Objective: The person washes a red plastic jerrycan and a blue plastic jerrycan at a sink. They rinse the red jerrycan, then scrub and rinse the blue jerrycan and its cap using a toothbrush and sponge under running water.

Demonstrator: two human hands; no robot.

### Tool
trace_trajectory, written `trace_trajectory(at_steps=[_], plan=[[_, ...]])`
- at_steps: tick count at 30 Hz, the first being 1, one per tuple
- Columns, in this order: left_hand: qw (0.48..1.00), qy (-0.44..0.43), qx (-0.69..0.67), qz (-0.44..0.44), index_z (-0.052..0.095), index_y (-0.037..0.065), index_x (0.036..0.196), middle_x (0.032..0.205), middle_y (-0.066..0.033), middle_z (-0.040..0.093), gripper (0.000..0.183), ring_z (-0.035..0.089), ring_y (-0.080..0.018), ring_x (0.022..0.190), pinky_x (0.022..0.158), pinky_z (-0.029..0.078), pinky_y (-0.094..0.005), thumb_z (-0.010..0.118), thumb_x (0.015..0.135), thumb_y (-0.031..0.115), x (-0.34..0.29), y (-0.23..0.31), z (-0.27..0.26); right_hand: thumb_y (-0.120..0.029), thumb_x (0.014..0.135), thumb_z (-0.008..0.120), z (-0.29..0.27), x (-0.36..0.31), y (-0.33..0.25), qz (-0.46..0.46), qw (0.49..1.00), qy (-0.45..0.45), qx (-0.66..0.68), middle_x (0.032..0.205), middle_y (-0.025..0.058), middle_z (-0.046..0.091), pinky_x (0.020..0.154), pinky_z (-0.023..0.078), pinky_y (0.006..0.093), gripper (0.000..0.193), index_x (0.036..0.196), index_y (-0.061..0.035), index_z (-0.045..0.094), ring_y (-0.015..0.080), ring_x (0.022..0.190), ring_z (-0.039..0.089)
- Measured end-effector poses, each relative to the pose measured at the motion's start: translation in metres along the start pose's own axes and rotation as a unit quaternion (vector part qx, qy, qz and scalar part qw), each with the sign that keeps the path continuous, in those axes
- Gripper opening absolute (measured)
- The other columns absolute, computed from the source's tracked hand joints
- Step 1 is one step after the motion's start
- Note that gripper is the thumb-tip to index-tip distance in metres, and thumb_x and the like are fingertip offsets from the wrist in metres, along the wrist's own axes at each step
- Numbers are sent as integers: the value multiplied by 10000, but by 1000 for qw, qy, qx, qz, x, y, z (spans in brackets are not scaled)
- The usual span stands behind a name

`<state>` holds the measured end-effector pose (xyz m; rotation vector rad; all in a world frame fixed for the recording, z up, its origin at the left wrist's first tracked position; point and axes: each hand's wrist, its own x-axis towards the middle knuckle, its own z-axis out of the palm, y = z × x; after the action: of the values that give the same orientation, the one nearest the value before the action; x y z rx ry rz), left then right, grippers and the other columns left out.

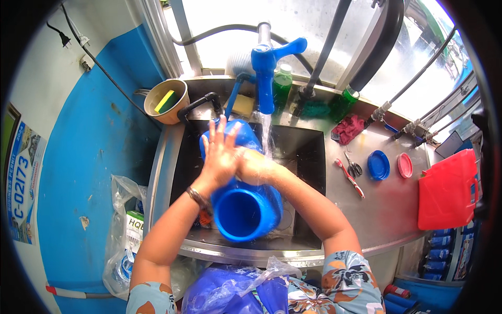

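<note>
Plenty of stuff around this steel sink point(309, 193), which is set in a shiny metal tabletop point(387, 209) stretching off to the right of the grip. Window point(225, 13) beyond the grip is super bright, and the wall point(86, 157) well off to its left is mostly blue, whitish higher up. Going right from the grip along the tabletop: scissors point(355, 166) and a red and white toothbrush point(351, 180), a blue round lid point(378, 165), a smaller pink lid point(404, 165), then some big red plastic thing point(448, 191) farthest out. Beyond the grip and left, a bowl point(180, 97) with a green and yellow sponge point(166, 102) in it. Blue tap point(265, 78) is straight beyond the grip, water point(266, 131) running down just beside it.

Hard to make out: an orange thing point(204, 219) in the sink, mostly covered by the left wrist and the blue plastic container point(274, 209). That container is a bit blurry, and its middle is hidden under the grip, round mouth on the near side. Can't tell if the water hits it.

Left grip point(218, 159) is spread wide, palm down over the container, fingers splayed and pointing away. Right grip point(255, 166) overlaps it just to the right, fingers tucked out of sight, so can't tell if it's closed on anything
</note>
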<state>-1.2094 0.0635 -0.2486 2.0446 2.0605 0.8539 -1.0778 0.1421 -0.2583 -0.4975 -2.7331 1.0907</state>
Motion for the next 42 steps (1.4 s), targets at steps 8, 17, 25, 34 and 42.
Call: trace_trajectory(at_steps=[8,17,25,34,42], plan=[[928,-49,-157,-333,568,-34,1215,1162,-247,611,511,609,-388,1084,932,483,-452,650,901,361,29,-56,5,48,754,571,116,-81,-73,-68,924,376,-16,1468,281,378,1147,315,563,671,1412,-54,486,506,1373,364],[886,3,-242,-396,676,44,865,647,-74,643,321,605,-149,510,511,482,-322,682,899,363,23,-68,-10,-409,1072,270,157,-97,103,339,729,355,477,1420,195,480,1101,380,383,578,1472,4,324,290,1282,489],[914,-9,-202,-351,678,26,903,712,-128,683,326,679,-249,659,643,515,-380,689,890,352,11,-81,-8,-12,866,459,176,-68,-15,101,948,292,80,1599,330,78,1234,66,448,739,1527,101,147,463,1503,59],[949,42,-162,-267,636,-13,951,817,-251,681,335,680,-426,801,711,527,-469,690,893,312,-15,-71,-8,-93,930,402,101,-24,186,383,803,368,271,1468,214,453,1159,293,418,529,1453,-24,442,361,1367,412],[979,17,-47,-200,544,-25,1037,885,-282,672,328,653,-480,843,752,533,-542,666,834,201,4,-28,-4,-196,854,566,39,23,2,21,893,443,-81,1344,182,552,1119,306,484,505,1347,-87,585,386,1293,466]])
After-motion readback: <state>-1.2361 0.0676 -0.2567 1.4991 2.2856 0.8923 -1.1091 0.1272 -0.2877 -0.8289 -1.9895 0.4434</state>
